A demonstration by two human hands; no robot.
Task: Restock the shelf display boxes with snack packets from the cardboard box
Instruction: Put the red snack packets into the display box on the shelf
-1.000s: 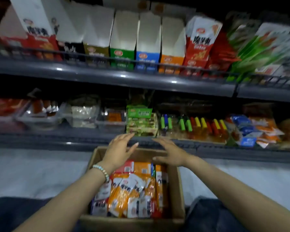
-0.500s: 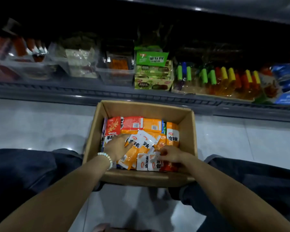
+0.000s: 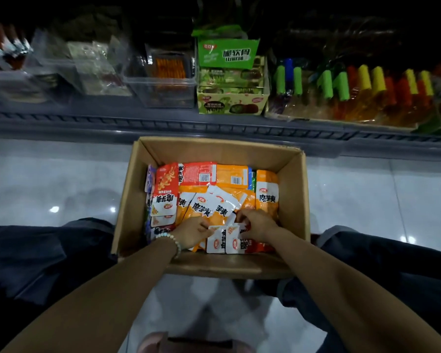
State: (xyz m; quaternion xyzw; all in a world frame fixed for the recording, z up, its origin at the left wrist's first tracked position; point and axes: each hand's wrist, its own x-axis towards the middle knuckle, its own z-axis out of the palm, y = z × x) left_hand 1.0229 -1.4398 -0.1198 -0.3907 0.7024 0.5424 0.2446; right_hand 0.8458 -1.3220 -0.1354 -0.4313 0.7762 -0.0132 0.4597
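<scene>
An open cardboard box [image 3: 294,200] stands on the floor between my knees, full of orange and red snack packets [image 3: 201,205]. Both hands are inside it at its near end. My left hand [image 3: 192,231], a bead bracelet at the wrist, pinches the left edge of a bunch of small white-topped packets [image 3: 224,240]. My right hand [image 3: 256,225] grips the same bunch from the right. The green display box [image 3: 231,100] on the low shelf behind holds several packets.
The bottom shelf rail [image 3: 214,126] runs just beyond the box. On it are clear plastic bins [image 3: 163,87] to the left and bright tube snacks [image 3: 354,85] to the right. Glossy tiled floor [image 3: 49,189] lies on both sides; my dark-trousered legs flank the box.
My hands came down from the shelf edge into the box and closed on the small packets at its near end. My view tilted down, so the upper shelf is out of sight.
</scene>
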